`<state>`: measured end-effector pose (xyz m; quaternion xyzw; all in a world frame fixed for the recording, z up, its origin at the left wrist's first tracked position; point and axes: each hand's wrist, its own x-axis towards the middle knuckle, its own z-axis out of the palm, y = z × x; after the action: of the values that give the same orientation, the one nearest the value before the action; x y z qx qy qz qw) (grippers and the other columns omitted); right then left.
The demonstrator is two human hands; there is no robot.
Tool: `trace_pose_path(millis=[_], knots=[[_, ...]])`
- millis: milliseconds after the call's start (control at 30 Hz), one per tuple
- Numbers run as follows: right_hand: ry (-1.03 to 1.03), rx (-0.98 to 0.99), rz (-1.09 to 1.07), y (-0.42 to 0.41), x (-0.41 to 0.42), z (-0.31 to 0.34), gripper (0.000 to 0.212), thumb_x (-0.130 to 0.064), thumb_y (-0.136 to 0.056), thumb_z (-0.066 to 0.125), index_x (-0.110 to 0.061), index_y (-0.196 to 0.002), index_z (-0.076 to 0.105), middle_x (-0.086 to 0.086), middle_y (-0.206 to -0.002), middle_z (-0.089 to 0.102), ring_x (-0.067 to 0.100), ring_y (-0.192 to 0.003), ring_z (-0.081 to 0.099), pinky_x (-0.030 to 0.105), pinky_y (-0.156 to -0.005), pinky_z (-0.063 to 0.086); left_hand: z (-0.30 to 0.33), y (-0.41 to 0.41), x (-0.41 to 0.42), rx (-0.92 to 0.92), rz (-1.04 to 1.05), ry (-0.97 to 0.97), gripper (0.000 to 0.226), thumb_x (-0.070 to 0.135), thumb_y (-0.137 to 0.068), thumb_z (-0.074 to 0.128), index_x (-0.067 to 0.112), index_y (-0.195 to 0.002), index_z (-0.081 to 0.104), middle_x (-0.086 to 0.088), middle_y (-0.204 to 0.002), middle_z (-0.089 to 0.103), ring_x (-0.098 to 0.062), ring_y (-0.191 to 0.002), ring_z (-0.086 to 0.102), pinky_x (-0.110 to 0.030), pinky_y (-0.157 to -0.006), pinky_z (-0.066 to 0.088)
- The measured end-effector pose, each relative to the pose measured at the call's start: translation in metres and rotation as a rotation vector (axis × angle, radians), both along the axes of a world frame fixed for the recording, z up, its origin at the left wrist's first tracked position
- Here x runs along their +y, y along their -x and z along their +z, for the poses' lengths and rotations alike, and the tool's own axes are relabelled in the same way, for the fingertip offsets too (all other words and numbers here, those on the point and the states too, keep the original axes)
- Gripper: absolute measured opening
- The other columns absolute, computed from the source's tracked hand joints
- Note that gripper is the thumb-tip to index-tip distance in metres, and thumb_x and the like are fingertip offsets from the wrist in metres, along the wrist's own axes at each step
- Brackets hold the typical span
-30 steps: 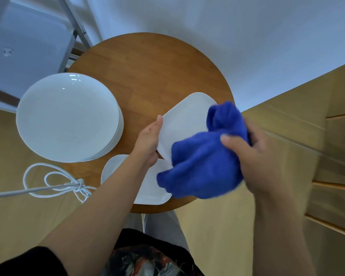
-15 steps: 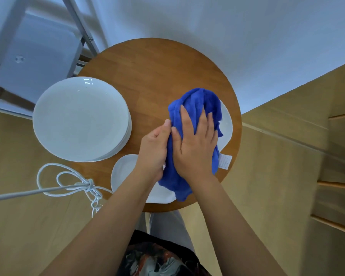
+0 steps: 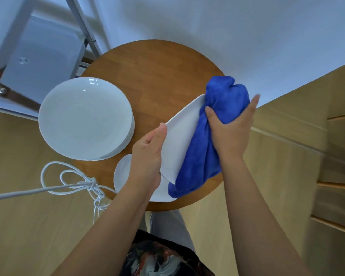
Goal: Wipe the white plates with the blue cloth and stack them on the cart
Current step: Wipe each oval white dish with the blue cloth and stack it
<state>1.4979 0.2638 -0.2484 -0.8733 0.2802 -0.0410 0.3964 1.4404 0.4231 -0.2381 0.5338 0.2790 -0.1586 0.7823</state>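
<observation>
My left hand [image 3: 146, 156] grips the near edge of a white squarish plate [image 3: 179, 136], holding it tilted above the round wooden table [image 3: 153, 76]. My right hand [image 3: 230, 132] holds the blue cloth [image 3: 207, 140] bunched against the plate's right side, thumb over the cloth, fingers behind it. The cloth covers the plate's right half and hangs down past its lower corner. Another white plate [image 3: 122, 174] lies flat on the table's near edge, mostly hidden under my left wrist. A stack of round white plates [image 3: 85, 118] sits on the table's left.
A metal-framed cart or shelf [image 3: 48, 54] stands at the upper left behind the table. A knotted white cord [image 3: 88, 184] runs across the floor at the left. Wooden furniture with drawers [image 3: 317, 156] lies to the right.
The plate has been tilted up from lying nearly flat. My right hand went from pressing flat on the cloth to gripping it bunched at the plate's right edge.
</observation>
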Motion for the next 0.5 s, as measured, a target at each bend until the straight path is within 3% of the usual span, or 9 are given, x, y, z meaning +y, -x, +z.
trace_pose_path(millis=[100,200,267,333,433,500], knots=[[-0.186,0.001,-0.161,0.012,-0.003,-0.005,0.110,-0.068,-0.057,0.070,-0.035,-0.146,0.014,-0.019,-0.135,0.046,0.010,-0.122,0.051,0.022,-0.091,0.040,0.003,-0.005,0.000,0.023,0.047,0.043,0.029,0.050,-0.080,0.056,0.026,-0.095,0.064,-0.003,-0.094,0.070,-0.025,-0.092,0.065,-0.042,-0.083,0.055],[-0.347,-0.036,-0.308,0.025,0.004,-0.010,0.080,-0.054,-0.058,0.079,-0.035,-0.125,0.038,-0.019,-0.118,0.057,0.007,-0.106,0.060,0.033,-0.091,0.051,-0.001,-0.007,-0.001,0.052,0.115,0.063,0.025,0.047,-0.083,0.056,0.026,-0.094,0.062,0.000,-0.094,0.070,-0.020,-0.094,0.065,-0.040,-0.089,0.053],[-0.478,-0.058,-0.364,0.031,0.014,-0.012,0.066,-0.037,-0.065,0.083,-0.023,-0.121,0.050,-0.007,-0.115,0.065,0.011,-0.101,0.065,0.036,-0.088,0.055,-0.001,-0.007,-0.007,0.091,0.108,0.112,0.041,0.057,-0.069,0.058,0.031,-0.101,0.064,-0.002,-0.104,0.070,-0.024,-0.099,0.066,-0.045,-0.085,0.056],[-0.569,-0.079,-0.391,0.038,0.025,-0.010,0.061,-0.024,-0.070,0.083,-0.015,-0.122,0.054,-0.002,-0.113,0.068,0.011,-0.097,0.068,0.028,-0.081,0.058,0.000,-0.008,-0.013,0.124,0.180,0.137,0.049,0.062,-0.062,0.060,0.033,-0.102,0.065,0.000,-0.103,0.072,-0.024,-0.095,0.069,-0.044,-0.079,0.058],[-0.689,-0.066,-0.391,0.052,0.041,-0.009,0.057,-0.017,-0.073,0.081,-0.015,-0.123,0.054,-0.001,-0.113,0.067,0.011,-0.097,0.067,0.028,-0.081,0.058,-0.001,-0.013,-0.016,0.149,0.273,0.198,0.038,0.059,-0.075,0.061,0.029,-0.097,0.066,0.001,-0.090,0.075,-0.020,-0.083,0.072,-0.039,-0.070,0.059],[-0.752,-0.030,-0.415,0.064,0.047,-0.009,0.056,-0.016,-0.075,0.080,-0.017,-0.125,0.053,-0.001,-0.114,0.067,0.013,-0.100,0.067,0.033,-0.086,0.057,-0.001,-0.015,-0.016,0.122,0.204,0.204,0.040,0.058,-0.077,0.060,0.025,-0.098,0.067,0.000,-0.090,0.075,-0.019,-0.081,0.073,-0.036,-0.067,0.059]])
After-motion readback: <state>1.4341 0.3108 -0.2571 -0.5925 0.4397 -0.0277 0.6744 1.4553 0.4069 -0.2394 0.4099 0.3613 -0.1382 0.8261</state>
